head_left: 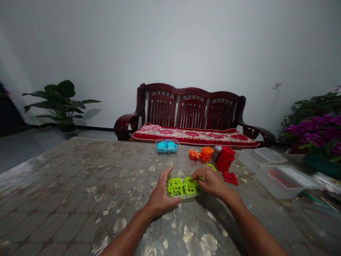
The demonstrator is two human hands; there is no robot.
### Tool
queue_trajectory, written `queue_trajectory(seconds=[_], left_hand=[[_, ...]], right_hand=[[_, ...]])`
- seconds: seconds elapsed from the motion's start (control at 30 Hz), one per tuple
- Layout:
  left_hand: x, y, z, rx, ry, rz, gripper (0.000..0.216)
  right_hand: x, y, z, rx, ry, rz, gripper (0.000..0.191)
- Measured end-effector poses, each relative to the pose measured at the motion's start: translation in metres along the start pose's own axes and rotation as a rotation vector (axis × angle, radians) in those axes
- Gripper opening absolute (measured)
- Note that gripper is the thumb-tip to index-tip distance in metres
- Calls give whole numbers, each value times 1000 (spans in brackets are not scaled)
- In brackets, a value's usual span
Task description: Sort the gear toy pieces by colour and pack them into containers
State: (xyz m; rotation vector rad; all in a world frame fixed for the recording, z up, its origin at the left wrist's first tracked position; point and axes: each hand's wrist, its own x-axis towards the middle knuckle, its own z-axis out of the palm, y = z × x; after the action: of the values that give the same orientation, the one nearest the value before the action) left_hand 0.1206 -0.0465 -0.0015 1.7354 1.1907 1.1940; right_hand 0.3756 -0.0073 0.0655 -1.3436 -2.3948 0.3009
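Observation:
In front of me a clear plastic box (183, 200) filled with lime-green interlocking building blocks (178, 187) sits on the table. My left hand (161, 193) grips the box's left end, thumb along the near side and fingers on the far side. Over the right end, my right hand (209, 179) has its fingers bent down onto the green blocks, closed at a block whose outline they partly hide. Just beyond that hand lies a loose strip of green blocks (211, 166).
Farther back stands a clear box of blue blocks (167, 146). Orange clusters (207, 154), a grey cluster (216, 152), a red stack (225, 159) and a flat red piece (230, 178) lie to the right. Translucent bins (282, 192) and purple flowers (314, 131) are farther right. A wooden bench (191, 106) stands behind.

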Motion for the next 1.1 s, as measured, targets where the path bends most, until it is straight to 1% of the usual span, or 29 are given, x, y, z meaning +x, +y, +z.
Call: queue_trajectory(seconds=[0.07,0.13,0.17,0.23,0.33,0.53,0.67,0.8,0.97,1.03,1.1], left_hand=[[0,0,0,-3,1,-1,106],[-1,1,0,-7,1,-11,106],[-1,1,0,-7,4,-16,106],[0,2,-1,-5,15,-21,105],[0,4,-1,1,26,-21,103],[-2,6,-3,-22,-20,-46,104],[-3,6,-4,-33,-62,-64,106],[-3,6,-4,-37,-78,-41,107],[-3,5,-3,-38,-80,-30,108],[-3,4,-2,-40,-80,-24,107],[-2,3,-2,-43,-75,-14,108]], right_hand=[[2,15,-5,15,135,109,42],[1,33,-11,-2,254,280,43],[-1,41,-13,-21,291,367,44],[-5,55,-15,-81,304,508,42],[-9,62,-10,-195,235,617,38],[1,54,5,-344,84,701,45],[4,60,8,-374,50,721,44],[3,66,11,-407,48,717,38],[2,68,15,-425,89,732,39],[2,70,14,-395,114,740,41],[3,73,12,-309,163,733,47]])
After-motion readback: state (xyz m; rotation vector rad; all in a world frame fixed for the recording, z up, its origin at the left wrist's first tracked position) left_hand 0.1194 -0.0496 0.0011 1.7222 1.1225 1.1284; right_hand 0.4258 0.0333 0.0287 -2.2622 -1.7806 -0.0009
